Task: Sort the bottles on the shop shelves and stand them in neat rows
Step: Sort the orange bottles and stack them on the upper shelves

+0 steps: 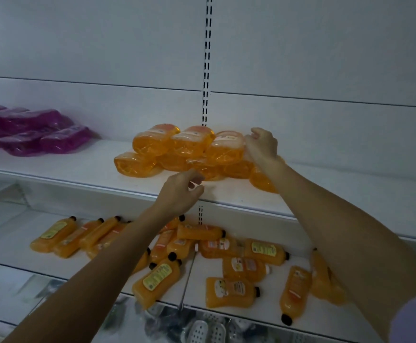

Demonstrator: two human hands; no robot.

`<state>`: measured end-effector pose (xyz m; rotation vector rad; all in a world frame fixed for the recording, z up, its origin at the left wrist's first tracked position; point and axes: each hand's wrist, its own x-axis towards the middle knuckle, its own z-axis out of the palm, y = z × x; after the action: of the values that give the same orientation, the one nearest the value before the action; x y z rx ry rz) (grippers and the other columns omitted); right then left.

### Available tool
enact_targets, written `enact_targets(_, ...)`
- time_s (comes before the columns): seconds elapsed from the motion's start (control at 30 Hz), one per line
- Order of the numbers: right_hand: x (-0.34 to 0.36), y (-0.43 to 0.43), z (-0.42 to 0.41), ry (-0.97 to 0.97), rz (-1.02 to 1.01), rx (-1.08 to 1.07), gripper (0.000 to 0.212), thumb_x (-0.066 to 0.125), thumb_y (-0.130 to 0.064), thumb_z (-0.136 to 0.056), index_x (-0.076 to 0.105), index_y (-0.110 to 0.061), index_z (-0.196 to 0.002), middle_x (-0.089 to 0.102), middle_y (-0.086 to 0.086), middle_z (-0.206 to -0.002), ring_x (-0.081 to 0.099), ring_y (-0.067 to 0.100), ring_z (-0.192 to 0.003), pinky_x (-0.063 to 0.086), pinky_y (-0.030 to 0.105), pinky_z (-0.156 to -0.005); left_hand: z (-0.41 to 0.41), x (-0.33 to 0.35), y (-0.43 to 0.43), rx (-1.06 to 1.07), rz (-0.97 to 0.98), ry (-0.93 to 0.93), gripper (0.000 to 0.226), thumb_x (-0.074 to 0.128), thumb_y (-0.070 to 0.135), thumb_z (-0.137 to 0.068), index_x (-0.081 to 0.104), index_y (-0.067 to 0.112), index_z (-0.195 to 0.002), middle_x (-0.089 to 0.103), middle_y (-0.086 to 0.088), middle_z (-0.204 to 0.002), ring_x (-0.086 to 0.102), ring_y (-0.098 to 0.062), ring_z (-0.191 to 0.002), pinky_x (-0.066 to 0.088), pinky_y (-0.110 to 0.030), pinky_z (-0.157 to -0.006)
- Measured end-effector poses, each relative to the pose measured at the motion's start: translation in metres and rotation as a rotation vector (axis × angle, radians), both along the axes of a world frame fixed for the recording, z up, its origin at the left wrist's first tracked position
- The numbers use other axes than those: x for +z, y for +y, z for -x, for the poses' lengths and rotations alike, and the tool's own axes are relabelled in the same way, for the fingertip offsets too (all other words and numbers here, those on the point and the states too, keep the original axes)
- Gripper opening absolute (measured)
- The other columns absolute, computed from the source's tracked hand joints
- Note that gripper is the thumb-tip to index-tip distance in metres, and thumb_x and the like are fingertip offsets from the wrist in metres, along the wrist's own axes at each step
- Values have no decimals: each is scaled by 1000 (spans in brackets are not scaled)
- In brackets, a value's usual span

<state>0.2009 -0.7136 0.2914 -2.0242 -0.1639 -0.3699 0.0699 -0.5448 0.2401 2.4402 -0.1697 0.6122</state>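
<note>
Lilac sleeve (414, 318), lower right: right hand (262, 144) grips a glossy orange bottle (229, 149) atop the mid-frame heap on the white shelf (66, 167); left hand (182, 191) hangs relaxed, holding nothing. Flat black-capped orange bottles (229, 290) lie scattered below; purple bottles (29, 132) upper left.

Left hand (182, 191) and right hand (262, 144) reach forward.

upper shelf (90, 165): pile (177, 154) centre, packs (29, 132) left | lower shelf (16, 226): loose bottles (229, 263)
</note>
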Motion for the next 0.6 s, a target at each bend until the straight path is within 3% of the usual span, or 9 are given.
enact_targets(0.17, -18, -18, 42, -142, 137, -87, 44, 57, -27, -90, 54, -8, -130, 57, 11, -130, 51, 26, -119, 43, 37, -101, 19, -14, -7, -64, 34, 30, 25, 55, 18, -91, 60, 11, -114, 62, -2, -105, 55, -11, -91, 44, -23, -76)
enact_targets(0.27, -31, -31, 72, -215, 222, -135, 38, 55, -20, -89, 58, -10, -125, 60, 10, -124, 52, 26, -116, 39, 29, -94, 27, -28, -15, -124, 43, 72, 22, 55, 18, -91, 60, 14, -112, 62, 0, -104, 57, -12, -92, 49, -29, -80)
enact_targets(0.33, -39, -43, 93, -267, 271, -145, 35, 56, -12, -86, 61, -12, -120, 62, 5, -116, 54, 20, -107, 38, 23, -84, 30, -37, -24, -162, 56, 96, 20, 54, 18, -91, 60, 16, -110, 60, 2, -102, 56, -10, -90, 47, -26, -76)
enact_targets(0.4, -48, -57, 115, -258, 282, -176, 33, 57, -9, -84, 61, -12, -117, 60, 2, -106, 54, 15, -95, 39, 23, -77, 33, -44, -37, -217, 49, 107, 20, 54, 16, -91, 61, 14, -110, 59, 5, -99, 54, -9, -87, 42, -20, -73)
enact_targets(0.5, -60, -78, 141, -183, 265, -253, 23, 59, -12, -84, 59, -9, -107, 60, 6, -94, 56, 21, -86, 45, 32, -74, 40, -54, -54, -295, 39, 120, 20, 54, 15, -92, 61, 13, -110, 58, 4, -97, 53, -7, -86, 38, -12, -66)
enact_targets(0.6, -75, -96, 159, -105, 233, -309, 13, 57, -13, -86, 60, -8, -98, 59, 4, -84, 57, 22, -81, 47, 34, -71, 44, -63, -57, -311, 49, 160, 21, 53, 14, -92, 61, 11, -111, 60, 0, -101, 53, -9, -88, 38, -17, -70)
